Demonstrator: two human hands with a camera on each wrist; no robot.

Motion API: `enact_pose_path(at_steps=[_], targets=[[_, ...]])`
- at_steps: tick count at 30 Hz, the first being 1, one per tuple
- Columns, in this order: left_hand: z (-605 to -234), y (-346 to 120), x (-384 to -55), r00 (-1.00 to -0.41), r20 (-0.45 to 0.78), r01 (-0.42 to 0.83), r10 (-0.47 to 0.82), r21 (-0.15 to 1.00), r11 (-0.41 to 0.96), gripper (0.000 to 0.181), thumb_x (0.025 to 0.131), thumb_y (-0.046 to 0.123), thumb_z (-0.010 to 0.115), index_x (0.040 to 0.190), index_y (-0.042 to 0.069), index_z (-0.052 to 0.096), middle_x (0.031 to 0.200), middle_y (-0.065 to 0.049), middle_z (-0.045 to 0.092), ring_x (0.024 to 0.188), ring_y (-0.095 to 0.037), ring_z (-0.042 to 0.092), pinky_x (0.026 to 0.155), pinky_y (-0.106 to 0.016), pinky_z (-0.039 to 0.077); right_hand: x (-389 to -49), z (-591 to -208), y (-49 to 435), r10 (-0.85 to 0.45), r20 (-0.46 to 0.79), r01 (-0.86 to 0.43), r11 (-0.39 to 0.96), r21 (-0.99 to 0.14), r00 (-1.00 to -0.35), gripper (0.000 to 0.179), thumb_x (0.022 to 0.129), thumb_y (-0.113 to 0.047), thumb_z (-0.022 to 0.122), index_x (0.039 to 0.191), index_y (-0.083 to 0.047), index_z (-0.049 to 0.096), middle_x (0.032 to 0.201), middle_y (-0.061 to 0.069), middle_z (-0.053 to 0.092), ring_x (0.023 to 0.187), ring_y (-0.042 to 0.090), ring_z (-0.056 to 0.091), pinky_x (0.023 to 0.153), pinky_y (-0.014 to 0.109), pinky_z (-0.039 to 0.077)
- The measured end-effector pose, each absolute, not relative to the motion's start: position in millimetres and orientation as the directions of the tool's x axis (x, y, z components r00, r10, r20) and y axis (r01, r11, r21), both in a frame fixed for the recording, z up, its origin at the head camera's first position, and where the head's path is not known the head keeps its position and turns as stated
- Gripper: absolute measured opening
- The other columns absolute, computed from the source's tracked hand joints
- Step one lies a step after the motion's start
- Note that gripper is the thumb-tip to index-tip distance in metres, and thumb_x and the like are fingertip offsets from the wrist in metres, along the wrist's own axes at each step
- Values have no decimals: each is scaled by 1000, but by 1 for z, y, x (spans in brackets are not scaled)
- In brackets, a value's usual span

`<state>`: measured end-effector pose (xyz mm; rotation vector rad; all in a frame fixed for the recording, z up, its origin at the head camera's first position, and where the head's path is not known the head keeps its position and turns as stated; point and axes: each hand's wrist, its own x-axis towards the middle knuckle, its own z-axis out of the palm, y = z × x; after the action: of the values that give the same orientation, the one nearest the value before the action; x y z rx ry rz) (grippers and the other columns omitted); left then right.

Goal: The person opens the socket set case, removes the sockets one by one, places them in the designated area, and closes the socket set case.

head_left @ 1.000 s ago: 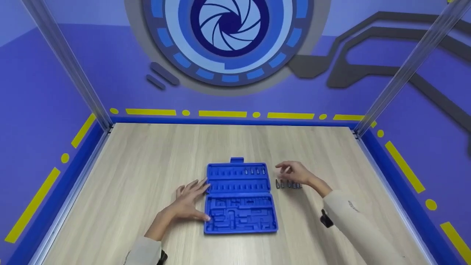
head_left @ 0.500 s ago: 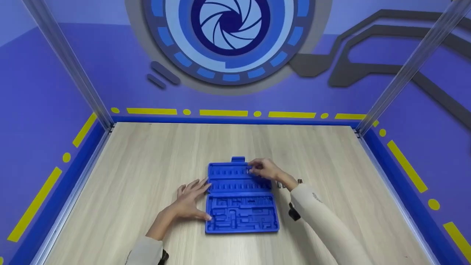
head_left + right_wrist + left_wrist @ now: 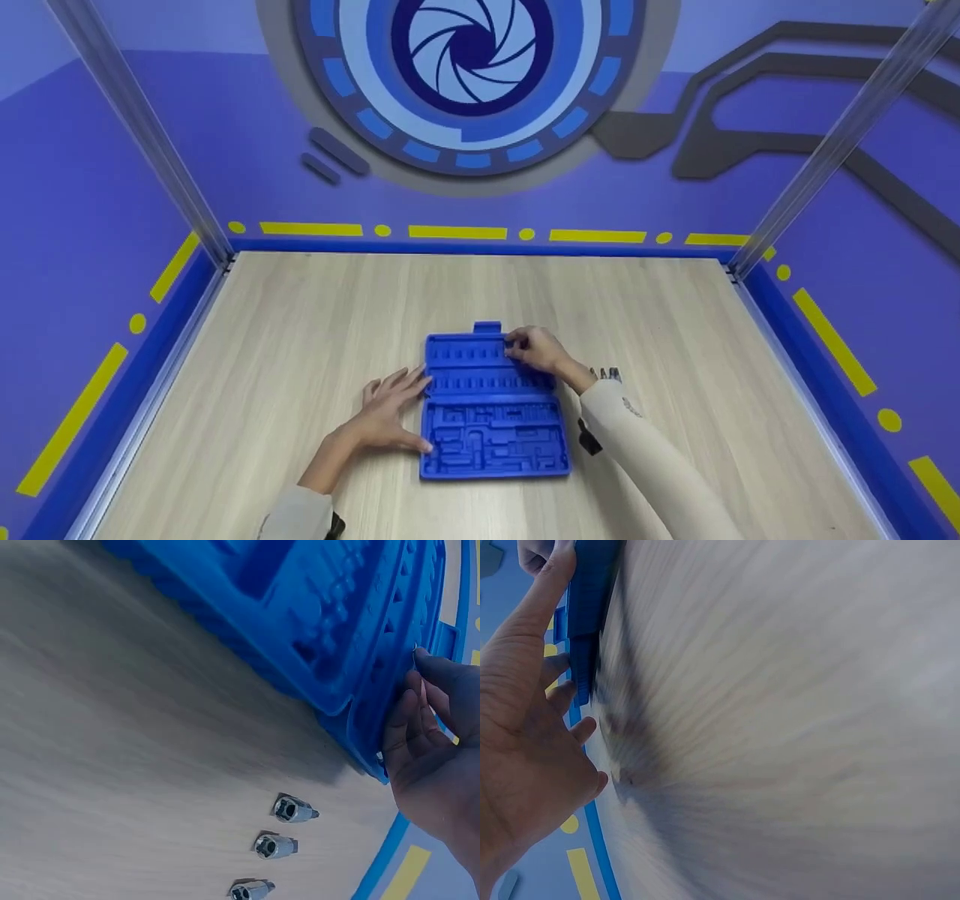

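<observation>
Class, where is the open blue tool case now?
In the head view, the blue tool case lies below centre on the table, left hand at its left edge, right hand over its upper right part.

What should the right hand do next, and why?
The right hand should perhaps press the metal piece into the far row of the blue case: it seems to pinch the piece there, while the left hand touches the case's left edge.
</observation>
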<state>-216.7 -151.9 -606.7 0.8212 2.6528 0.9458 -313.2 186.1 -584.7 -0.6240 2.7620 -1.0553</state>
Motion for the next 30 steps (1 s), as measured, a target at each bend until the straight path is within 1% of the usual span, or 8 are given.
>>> enact_pose_path(at_steps=[5, 8, 12, 15, 17, 22, 28, 30], targets=[[-606, -151, -218, -825, -3, 435, 565, 635, 639, 121, 62, 53, 94, 159, 10, 36, 171, -15, 22, 153, -52, 18, 112, -81, 10, -312, -582, 184, -405, 21, -328, 708, -626, -914, 26, 93, -8, 72, 113, 9, 72, 92, 16, 72, 82, 21, 63, 77, 37, 53], [-606, -151, -218, -824, -8, 432, 566, 636, 639, 120, 63, 53, 94, 159, 10, 36, 171, -14, 22, 153, -52, 18, 112, -81, 9, -311, -580, 182, -394, 9, -318, 728, -607, -919, 27, 93, -9, 73, 113, 9, 72, 93, 17, 73, 83, 23, 64, 80, 40, 55], [-606, -151, -217, -822, -9, 436, 569, 633, 640, 121, 62, 53, 94, 159, 9, 36, 170, -15, 22, 153, -52, 19, 112, -82, 10, -311, -580, 181, -383, -22, -293, 741, -605, -923, 27, 93, -10, 73, 114, 9, 72, 92, 16, 74, 79, 19, 62, 76, 36, 53], [-606, -151, -216, -822, -9, 434, 569, 637, 637, 121, 62, 53, 94, 158, 8, 36, 170, -15, 22, 153, -53, 18, 112, -81, 9, -311, -581, 182, -376, -47, -268, 739, -618, -926, 27, 94, -10, 72, 114, 8, 72, 89, 14, 72, 76, 15, 58, 71, 30, 49], [-605, -151, -216, -823, -14, 430, 568, 637, 639, 120, 63, 53, 93, 159, 9, 36, 171, -14, 22, 153, -52, 18, 112, -80, 8, -312, -580, 182, -372, -54, -259, 736, -626, -927, 25, 94, -10, 73, 113, 6, 71, 88, 13, 70, 75, 14, 56, 70, 28, 46], [-605, -151, -217, -823, -3, 441, 568, 628, 641, 121, 62, 54, 94, 158, 8, 37, 170, -15, 24, 153, -52, 19, 112, -80, 10, -311, -580, 184, -369, -42, -255, 716, -649, -928, 24, 93, -9, 74, 112, 4, 68, 87, 13, 67, 76, 14, 55, 71, 30, 46], [-605, -151, -217, -820, -3, 445, 572, 627, 640, 120, 63, 54, 93, 158, 8, 37, 170, -15, 23, 152, -52, 20, 112, -81, 9, -310, -582, 182, -356, -10, -246, 667, -703, -934, 22, 90, -1, 75, 107, 2, 61, 83, 12, 66, 75, 13, 55, 76, 31, 45], [-605, -151, -216, -821, -4, 442, 571, 628, 640, 120, 62, 54, 94, 158, 8, 37, 170, -16, 23, 152, -53, 20, 112, -81, 9, -309, -583, 181, -362, 6, -259, 655, -710, -932, 21, 89, 0, 74, 106, 2, 61, 83, 13, 67, 76, 14, 56, 76, 31, 46]])
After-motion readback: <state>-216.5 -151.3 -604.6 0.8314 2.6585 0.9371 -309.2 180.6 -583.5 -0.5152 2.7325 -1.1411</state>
